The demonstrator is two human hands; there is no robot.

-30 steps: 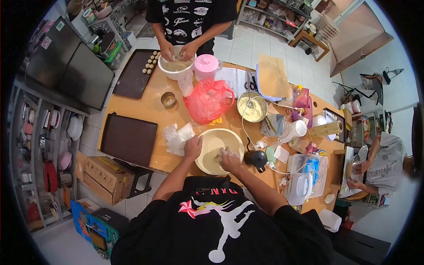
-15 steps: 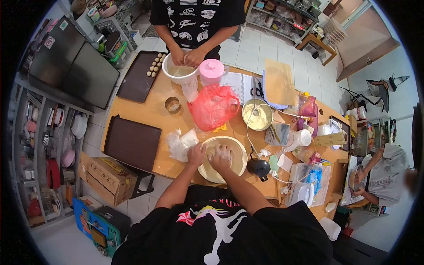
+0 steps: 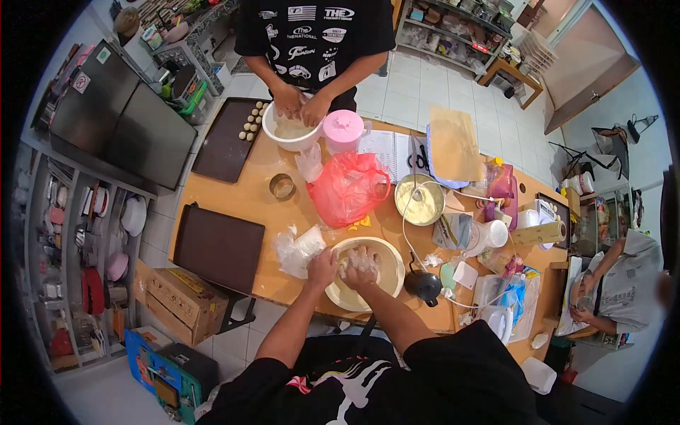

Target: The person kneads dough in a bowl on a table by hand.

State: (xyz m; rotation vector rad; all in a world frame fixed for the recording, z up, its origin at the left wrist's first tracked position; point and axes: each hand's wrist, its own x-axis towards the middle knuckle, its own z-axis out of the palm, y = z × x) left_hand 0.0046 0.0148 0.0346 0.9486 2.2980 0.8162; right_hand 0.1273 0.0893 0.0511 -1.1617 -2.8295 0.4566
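A cream-coloured mixing bowl point(image 3: 394, 285) sits at the near edge of the table in front of me. My left hand point(image 3: 323, 268) grips its left rim, fingers wrapped over the edge. Inside the bowl, my right hand point(image 3: 361, 268) is closed on pale dough point(image 3: 345, 265), which is mostly hidden under the palm. Flour or dough coats its fingers. Left of the bowl lies a clear plastic bag of white stuff point(image 3: 309, 245). A red plastic bag point(image 3: 348, 191) rests just beyond the bowl.
Across the table a person works with both hands in a white bowl point(image 3: 292, 142). Dough balls point(image 3: 253, 119) line one dark tray point(image 3: 225, 149); another tray point(image 3: 218, 248) is at left. A hand mixer point(image 3: 423, 285) and metal bowl point(image 3: 419, 200) stand right. Another person sits far right.
My view has shifted, so the table appears lower and slightly to the right. My right hand has moved a little within the bowl; my left hand stays on the rim.
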